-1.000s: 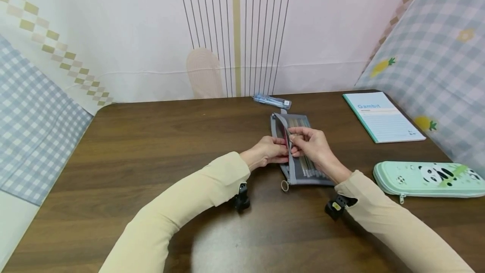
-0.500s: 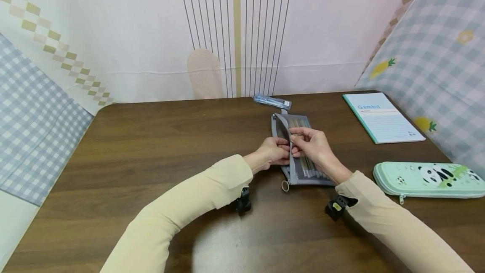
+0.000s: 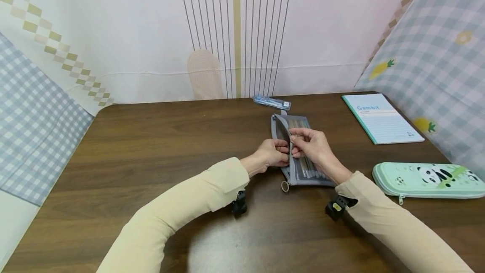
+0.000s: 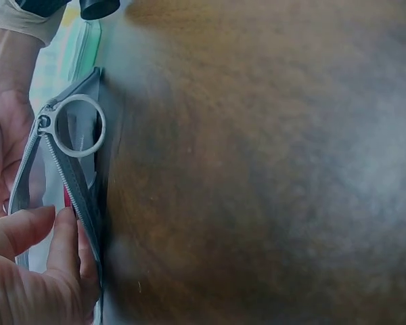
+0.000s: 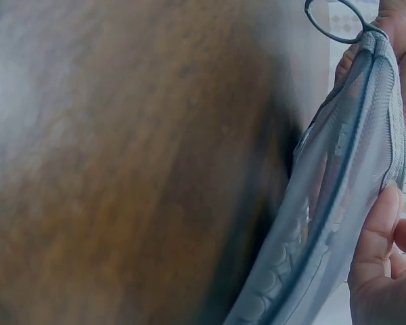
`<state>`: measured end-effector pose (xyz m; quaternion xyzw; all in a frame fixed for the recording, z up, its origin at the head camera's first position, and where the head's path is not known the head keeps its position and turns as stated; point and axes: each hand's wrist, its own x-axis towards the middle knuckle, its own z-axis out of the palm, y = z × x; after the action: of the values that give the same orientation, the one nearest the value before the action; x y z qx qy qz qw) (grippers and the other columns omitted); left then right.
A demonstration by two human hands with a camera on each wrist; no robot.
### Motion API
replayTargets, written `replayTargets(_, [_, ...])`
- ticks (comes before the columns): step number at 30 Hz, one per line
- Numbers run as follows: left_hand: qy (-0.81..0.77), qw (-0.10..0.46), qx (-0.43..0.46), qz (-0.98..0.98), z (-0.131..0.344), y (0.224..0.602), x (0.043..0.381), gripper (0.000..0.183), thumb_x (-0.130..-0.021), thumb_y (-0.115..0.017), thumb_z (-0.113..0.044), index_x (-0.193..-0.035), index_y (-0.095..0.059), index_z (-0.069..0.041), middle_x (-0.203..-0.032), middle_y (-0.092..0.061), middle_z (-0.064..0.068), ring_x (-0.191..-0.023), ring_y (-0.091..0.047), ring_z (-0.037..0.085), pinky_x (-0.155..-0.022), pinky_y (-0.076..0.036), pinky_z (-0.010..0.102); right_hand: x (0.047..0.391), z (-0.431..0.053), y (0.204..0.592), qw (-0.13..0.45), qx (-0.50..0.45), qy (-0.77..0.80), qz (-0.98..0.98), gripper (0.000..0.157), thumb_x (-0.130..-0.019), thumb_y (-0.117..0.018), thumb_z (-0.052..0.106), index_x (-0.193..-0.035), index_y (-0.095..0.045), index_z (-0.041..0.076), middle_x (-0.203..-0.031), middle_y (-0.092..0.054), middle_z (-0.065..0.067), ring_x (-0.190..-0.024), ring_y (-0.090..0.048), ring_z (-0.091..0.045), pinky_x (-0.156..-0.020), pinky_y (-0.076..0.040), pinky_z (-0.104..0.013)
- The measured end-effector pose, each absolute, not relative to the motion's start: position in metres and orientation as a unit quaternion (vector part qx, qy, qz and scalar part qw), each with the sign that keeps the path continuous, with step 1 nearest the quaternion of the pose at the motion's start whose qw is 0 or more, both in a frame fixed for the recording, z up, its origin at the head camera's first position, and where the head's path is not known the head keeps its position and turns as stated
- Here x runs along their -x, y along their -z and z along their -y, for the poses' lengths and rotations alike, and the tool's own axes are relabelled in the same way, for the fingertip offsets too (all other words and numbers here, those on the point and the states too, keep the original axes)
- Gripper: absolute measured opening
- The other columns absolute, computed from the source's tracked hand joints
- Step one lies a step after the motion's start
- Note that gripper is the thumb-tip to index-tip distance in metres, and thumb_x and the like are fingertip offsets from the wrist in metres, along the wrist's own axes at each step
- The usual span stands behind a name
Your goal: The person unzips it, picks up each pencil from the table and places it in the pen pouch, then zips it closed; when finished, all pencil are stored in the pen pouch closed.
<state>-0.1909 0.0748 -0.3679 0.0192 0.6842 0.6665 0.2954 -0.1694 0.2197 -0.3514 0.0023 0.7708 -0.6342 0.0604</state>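
Note:
A grey see-through zip pouch [image 3: 299,177] lies right of the table's middle, its zip undone and its mouth facing left. Thin striped items [image 3: 307,167] show through its side. My right hand [image 3: 313,143] pinches the upper edge of the mouth and holds it raised. My left hand [image 3: 270,153] has its fingers inside the opening; in the left wrist view the thumb and forefinger lie close together, with no item seen between them. Just beyond the fingertips, a sliver of something red [image 4: 67,196] shows inside. The round zip pull [image 4: 81,125] hangs at the near end.
Behind the pouch lies a slim clear blue packet [image 3: 272,102]. A notebook marked "Gambit" [image 3: 390,121] sits at the back right. Nearer, a mint panda pencil case [image 3: 428,180] lies beside my right forearm. Brown tabletop [image 3: 159,138] stretches to the left.
The red thing between my left fingers and the pouch mouth has gone from the head view. My left hand shifts slightly, its fingers still at the opening. The right hand keeps its grip.

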Motion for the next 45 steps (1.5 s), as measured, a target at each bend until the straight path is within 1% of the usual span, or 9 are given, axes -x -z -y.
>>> replayTargets(5, [-0.668, 0.28, -0.021, -0.689, -0.066, 0.365, 0.194, 0.048, -0.083, -0.06, 0.014, -0.13, -0.048, 0.007, -0.118, -0.059, 0.022, -0.09, -0.065, 0.024, -0.081, -0.057, 0.033, 0.169, -0.221, 0.351, 0.062, -0.002, 0.63, -0.774, 0.038, -0.096, -0.051, 0.006, -0.131, -0.048, -0.009, -0.074, -0.059, -0.001, -0.056, -0.059, -0.003, -0.056, -0.056, -0.019])
replayTargets(11, [-0.677, 0.23, -0.006, -0.699, -0.037, 0.359, 0.21, 0.041, -0.086, -0.059, 0.009, -0.127, -0.052, 0.005, -0.119, -0.06, 0.022, -0.098, -0.064, 0.027, -0.078, -0.058, 0.031, 0.17, -0.223, 0.35, 0.063, 0.006, 0.609, -0.79, 0.035, -0.096, -0.05, 0.003, -0.129, -0.05, -0.009, -0.075, -0.06, -0.002, -0.055, -0.057, -0.003, -0.055, -0.055, -0.019])
replayTargets(16, [-0.666, 0.183, 0.017, -0.723, -0.006, 0.355, 0.232, 0.033, -0.091, -0.058, -0.001, -0.124, -0.056, 0.002, -0.115, -0.061, 0.019, -0.097, -0.062, 0.025, -0.081, -0.057, 0.033, 0.17, -0.226, 0.351, 0.075, 0.028, 0.583, -0.809, 0.032, -0.096, -0.049, 0.001, -0.126, -0.053, -0.01, -0.068, -0.058, 0.001, -0.055, -0.055, -0.004, -0.054, -0.054, -0.019])
replayTargets(20, [-0.642, 0.199, 0.007, -0.74, 0.011, 0.352, 0.243, 0.032, -0.095, -0.056, -0.011, -0.125, -0.055, 0.001, -0.124, -0.058, 0.018, -0.104, -0.06, 0.027, -0.087, -0.055, 0.035, 0.169, -0.228, 0.352, 0.092, 0.053, 0.56, -0.822, 0.03, -0.096, -0.049, 0.002, -0.123, -0.056, -0.008, -0.063, -0.056, -0.001, -0.055, -0.054, -0.006, -0.053, -0.054, -0.022])
replayTargets(25, [-0.611, 0.232, -0.012, -0.757, 0.018, 0.349, 0.248, 0.035, -0.096, -0.056, -0.019, -0.127, -0.054, -0.002, -0.128, -0.056, 0.017, -0.111, -0.059, 0.03, -0.09, -0.054, 0.036, 0.168, -0.228, 0.353, 0.109, 0.102, 0.533, -0.833, 0.027, -0.096, -0.05, 0.002, -0.119, -0.06, -0.006, -0.069, -0.054, -0.007, -0.055, -0.051, -0.009, -0.052, -0.053, -0.025])
replayTargets(30, [-0.59, 0.268, -0.012, -0.761, 0.018, 0.35, 0.249, 0.044, -0.094, -0.059, -0.022, -0.133, -0.048, -0.004, -0.129, -0.056, 0.016, -0.1, -0.062, 0.024, -0.088, -0.054, 0.036, 0.168, -0.227, 0.354, 0.123, 0.151, 0.509, -0.838, 0.024, -0.096, -0.05, 0.001, -0.115, -0.063, -0.004, -0.07, -0.055, -0.01, -0.055, -0.049, -0.011, -0.05, -0.05, -0.025])
replayTargets(34, [-0.573, 0.298, -0.017, -0.763, 0.018, 0.351, 0.248, 0.051, -0.091, -0.062, -0.015, -0.137, -0.043, -0.003, -0.12, -0.057, 0.014, -0.086, -0.059, 0.018, -0.082, -0.056, 0.034, 0.168, -0.228, 0.356, 0.128, 0.182, 0.495, -0.84, 0.023, -0.095, -0.05, 0.001, -0.113, -0.065, -0.003, -0.076, -0.057, -0.011, -0.056, -0.047, -0.011, -0.049, -0.048, -0.025])
replayTargets(39, [-0.582, 0.306, -0.018, -0.753, 0.015, 0.353, 0.244, 0.054, -0.086, -0.063, 0.004, -0.136, -0.043, 0.001, -0.094, -0.055, 0.009, -0.066, -0.056, 0.01, -0.06, -0.055, 0.021, 0.166, -0.229, 0.357, 0.136, 0.205, 0.486, -0.839, 0.022, -0.095, -0.052, 0.001, -0.112, -0.065, -0.003, -0.075, -0.058, -0.011, -0.057, -0.048, -0.011, -0.052, -0.051, -0.026])
replayTargets(45, [-0.598, 0.283, -0.012, -0.75, 0.017, 0.356, 0.237, 0.057, -0.081, -0.06, 0.015, -0.134, -0.043, 0.002, -0.088, -0.046, 0.007, -0.065, -0.055, 0.01, -0.054, -0.053, 0.016, 0.16, -0.236, 0.356, 0.12, 0.155, 0.487, -0.851, 0.023, -0.095, -0.054, 0.006, -0.112, -0.063, -0.006, -0.087, -0.062, -0.018, -0.066, -0.058, -0.014, -0.06, -0.057, -0.028])
